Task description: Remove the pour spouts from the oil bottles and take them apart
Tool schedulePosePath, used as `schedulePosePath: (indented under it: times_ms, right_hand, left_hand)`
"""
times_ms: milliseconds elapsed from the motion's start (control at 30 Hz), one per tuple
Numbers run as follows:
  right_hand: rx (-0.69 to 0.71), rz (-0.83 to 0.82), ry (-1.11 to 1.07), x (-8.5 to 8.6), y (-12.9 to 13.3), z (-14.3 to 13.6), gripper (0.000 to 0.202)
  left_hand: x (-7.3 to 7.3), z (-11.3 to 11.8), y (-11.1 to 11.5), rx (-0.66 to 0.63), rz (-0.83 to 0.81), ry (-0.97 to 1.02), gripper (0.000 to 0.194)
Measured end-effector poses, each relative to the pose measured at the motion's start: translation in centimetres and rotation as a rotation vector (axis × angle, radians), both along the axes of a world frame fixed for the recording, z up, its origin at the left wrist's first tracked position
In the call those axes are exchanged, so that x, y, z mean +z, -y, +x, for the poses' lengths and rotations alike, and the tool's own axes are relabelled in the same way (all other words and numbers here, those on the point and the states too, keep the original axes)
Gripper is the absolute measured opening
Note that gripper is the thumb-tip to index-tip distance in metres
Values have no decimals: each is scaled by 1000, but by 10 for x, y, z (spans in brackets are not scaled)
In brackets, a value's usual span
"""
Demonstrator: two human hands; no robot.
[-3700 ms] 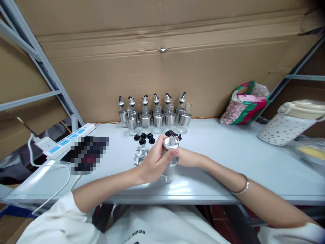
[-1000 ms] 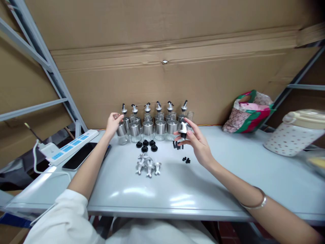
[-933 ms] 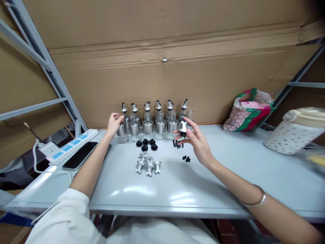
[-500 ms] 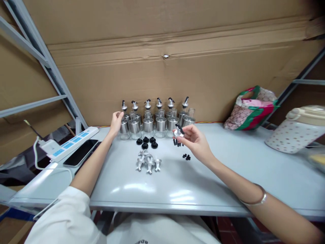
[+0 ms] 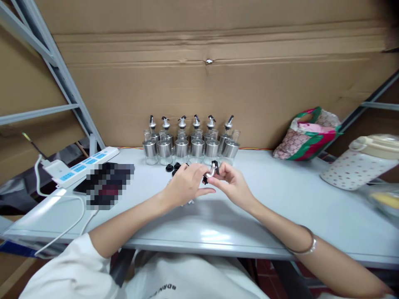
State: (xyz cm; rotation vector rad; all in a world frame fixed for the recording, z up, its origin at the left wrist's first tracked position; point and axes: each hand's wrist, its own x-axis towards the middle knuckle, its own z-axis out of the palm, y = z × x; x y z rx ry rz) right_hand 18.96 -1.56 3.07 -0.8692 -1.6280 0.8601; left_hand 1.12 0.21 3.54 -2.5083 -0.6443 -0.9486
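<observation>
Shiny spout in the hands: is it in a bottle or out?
Out. The right hand holds the spout in front of the bottles, its black end showing outside any bottle neck.

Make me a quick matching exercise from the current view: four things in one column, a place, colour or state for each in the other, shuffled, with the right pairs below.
Things
1. Silver pourer
2. Front-row bottles
3. Power strip
4. Spotted jug

Descriptions
A. White, with blue socket panels
B. Standing upright, with no pourer fitted
C. Topped with a cream lid
D. In the grip of the right hand, the left hand close beside it

Right pairs: 1-D, 2-B, 3-A, 4-C
</observation>
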Motion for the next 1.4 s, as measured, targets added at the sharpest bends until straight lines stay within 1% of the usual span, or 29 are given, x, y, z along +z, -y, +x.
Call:
schedulePosePath:
  times_ms: [67,100,167,233,367,433,500,633,733,800,867,900,967,1033,1100,1167,1267,1400]
  right_hand:
    - [-18,70,114,0,1,0,41]
    - [-30,106,172,0,1,1,40]
    - [-56,175,283,1,-2,5,37]
    - [-74,259,386,2,-5,9,42]
    - [-97,519,569,1,-8,13,37]
    - [-124,630,633,1,-8,14,40]
    - [-143,701,683,1,-9,14,44]
    - [-108,777,734,1,-11,13,50]
    - [-90,750,672,3,-9,15,53]
    - [-149,687,582,7,-9,20,56]
    - [-243,591,539,14,-13,30,58]
    - [-283,538,557,17,-18,37,56]
    - [-311,430,660,21,-34,53,48]
    - [-283,373,799,17,-54,69,35]
    - [-221,310,926,7,-72,81,23]
    - [-167,253,1026,-5,-84,88,17]
    - [-123,220,1085,-16,-88,89,18]
    - [-122,157,1095,-16,-82,87,33]
  left_hand:
    - [-2,-3,4,-1,-16,23,33]
    - [-2,-5,5,-16,-24,30,31]
    - [-3,-11,5,-65,-52,43,31]
    - [-5,-14,4,-100,-101,64,32]
    - [-9,-13,4,-62,-175,63,30]
    - [-9,-12,3,-56,-206,10,26]
    - [-9,-11,4,-77,-233,-48,23]
    - [-8,-10,8,-129,-264,-87,21]
    - [-9,-9,10,-161,-286,-122,18]
    - [-9,-11,8,-166,-251,-168,16]
    - [-8,-16,3,-149,-212,-177,16]
    - [-7,-19,0,-132,-202,-157,16]
    - [-5,-26,-7,-96,-185,-95,16]
    - [-4,-32,-14,-64,-146,-47,18]
    - [-4,-36,-18,-37,-96,-34,22]
    - [-5,-38,-21,-7,-80,-55,28]
    - [-7,-38,-23,27,-102,-80,35]
    - [-8,-37,-22,-14,-116,-42,38]
